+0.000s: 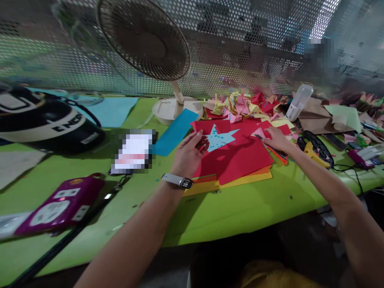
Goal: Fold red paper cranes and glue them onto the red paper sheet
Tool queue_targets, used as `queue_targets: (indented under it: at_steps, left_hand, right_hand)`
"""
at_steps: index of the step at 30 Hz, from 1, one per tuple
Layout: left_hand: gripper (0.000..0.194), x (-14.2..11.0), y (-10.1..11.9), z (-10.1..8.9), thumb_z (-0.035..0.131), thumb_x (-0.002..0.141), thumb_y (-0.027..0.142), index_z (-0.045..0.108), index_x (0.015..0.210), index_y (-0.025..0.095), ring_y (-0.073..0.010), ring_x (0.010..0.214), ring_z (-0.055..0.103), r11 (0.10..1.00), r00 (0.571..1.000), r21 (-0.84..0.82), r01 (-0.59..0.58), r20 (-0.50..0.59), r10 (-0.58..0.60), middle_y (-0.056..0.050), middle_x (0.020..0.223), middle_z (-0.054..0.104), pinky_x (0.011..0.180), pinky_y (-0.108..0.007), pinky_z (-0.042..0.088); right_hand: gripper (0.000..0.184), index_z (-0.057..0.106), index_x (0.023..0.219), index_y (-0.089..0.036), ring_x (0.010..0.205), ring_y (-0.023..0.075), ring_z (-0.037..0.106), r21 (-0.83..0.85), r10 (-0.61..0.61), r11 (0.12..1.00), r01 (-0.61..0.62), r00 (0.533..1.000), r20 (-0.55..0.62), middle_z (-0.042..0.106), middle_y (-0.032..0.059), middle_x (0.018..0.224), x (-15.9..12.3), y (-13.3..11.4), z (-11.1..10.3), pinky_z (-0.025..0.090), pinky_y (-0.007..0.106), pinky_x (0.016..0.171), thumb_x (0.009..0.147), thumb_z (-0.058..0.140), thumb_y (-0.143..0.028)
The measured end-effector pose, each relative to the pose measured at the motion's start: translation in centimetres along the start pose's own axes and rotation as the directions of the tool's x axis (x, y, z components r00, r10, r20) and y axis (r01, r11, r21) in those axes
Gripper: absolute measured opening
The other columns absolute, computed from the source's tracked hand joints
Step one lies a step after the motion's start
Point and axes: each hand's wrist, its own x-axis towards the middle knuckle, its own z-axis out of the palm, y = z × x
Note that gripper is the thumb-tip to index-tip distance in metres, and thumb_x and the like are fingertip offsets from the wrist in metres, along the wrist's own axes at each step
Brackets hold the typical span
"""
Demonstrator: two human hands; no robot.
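Observation:
My left hand (pixel 189 154), wearing a grey watch band, is closed at the near-left edge of a red paper strip (pixel 220 126), thumb and curled fingers pressed to it. Beside those fingers lies a pale blue star-like paper piece (pixel 220 138) with darker blue dots, on a large red sheet (pixel 240 162). Orange and yellow sheets (pixel 234 184) stick out underneath. At the sheet's right side, my right hand (pixel 274 139) is closed next to a pink paper scrap (pixel 259 131). What its fingers grip is too small to make out. An orange-handled cutter (pixel 278 155) lies just below that hand.
Crumpled paper scraps (pixel 240 105) pile up behind. A fan (pixel 144 40) stands at the back. To the left are a blue paper strip (pixel 175 134), a phone (pixel 133 152), a purple power strip (pixel 64 202) and a black bottle (pixel 51 124). A yellow glue gun (pixel 315 155) lies right.

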Motion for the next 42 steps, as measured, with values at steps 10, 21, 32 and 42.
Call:
queue_targets:
  at_steps: [10,21,32,42]
  left_hand:
    - [0.013,0.0,0.1,0.1,0.08,0.073,0.01,0.07,0.075,0.019,-0.0086,0.062,0.066,1.0,1.0,-0.014,0.007,-0.028,-0.008,0.002,0.071,0.073,0.065,-0.023,0.054]
    - [0.017,-0.7,0.3,0.8,0.062,0.085,0.003,0.069,0.077,0.016,-0.0078,0.056,0.064,1.0,0.997,-0.007,0.029,-0.064,-0.029,0.002,0.066,0.073,0.059,-0.021,0.054]
    - [0.011,-0.1,0.6,0.2,0.07,0.084,0.009,0.069,0.075,0.017,-0.0068,0.059,0.063,1.0,0.998,-0.008,-0.003,-0.061,0.002,0.003,0.063,0.069,0.063,-0.02,0.051]
    - [0.013,0.5,0.3,-0.4,0.069,0.082,0.009,0.07,0.074,0.019,-0.0074,0.06,0.063,1.0,0.999,0.021,-0.004,-0.045,0.005,0.002,0.066,0.07,0.062,-0.02,0.052]
  right_hand:
    - [0.021,0.068,0.097,-0.017,0.095,0.0268,0.064,0.057,-0.065,0.997,0.058,0.989,0.13,0.071,0.0129,0.101,-1.1,0.3,-0.1,0.047,0.035,0.083,0.093,0.056,-0.033]
    - [0.023,0.07,0.107,-0.017,0.107,0.0277,0.064,0.099,0.067,0.993,-0.072,0.997,0.045,0.071,0.0141,0.113,-2.6,0.9,-2.2,0.048,0.04,0.094,0.089,0.061,-0.028]
    - [0.043,0.061,0.128,-0.014,0.129,0.0311,0.053,0.001,-0.131,0.991,0.132,0.99,0.051,0.059,0.0182,0.137,2.0,-1.9,-0.4,0.04,0.045,0.109,0.091,0.059,-0.036]
    - [0.055,0.056,0.129,-0.013,0.114,0.0355,0.063,-0.155,0.092,0.986,-0.067,0.984,0.155,0.066,0.0204,0.126,5.9,1.6,0.5,0.05,0.043,0.093,0.076,0.07,-0.019]
